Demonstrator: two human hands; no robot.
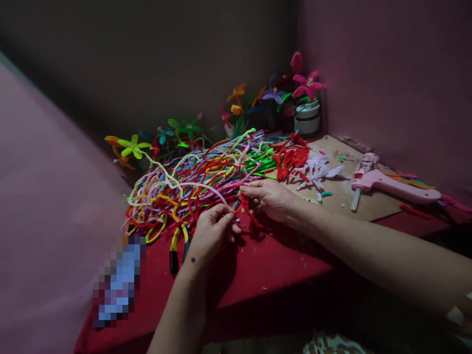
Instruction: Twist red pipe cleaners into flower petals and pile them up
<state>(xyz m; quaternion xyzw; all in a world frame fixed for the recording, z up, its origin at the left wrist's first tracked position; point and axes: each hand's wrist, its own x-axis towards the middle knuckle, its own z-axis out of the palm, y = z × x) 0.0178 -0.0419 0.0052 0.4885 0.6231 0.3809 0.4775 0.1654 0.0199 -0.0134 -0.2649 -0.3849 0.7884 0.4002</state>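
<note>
Over the front of the red table, my left hand (pixel 215 228) pinches one end of a red pipe cleaner piece (pixel 254 219). My right hand (pixel 266 199) is closed on the other part of that red piece, just up and to the right of my left hand. A loop of it hangs below my right fingers. Behind both hands spreads a big pile of multicoloured pipe cleaners (pixel 191 177). Pliers with yellow and black handles (pixel 174 248) lie just left of my left hand.
A pink glue gun (pixel 398 187) rests on a brown board (pixel 368 206) at the right. Red pieces (pixel 293 157) and white pieces (pixel 319 169) lie nearby. Pipe cleaner flowers (pixel 309 84) and a lidded container (pixel 307 118) stand behind. A blurred bluish item (pixel 121 285) is at the left edge.
</note>
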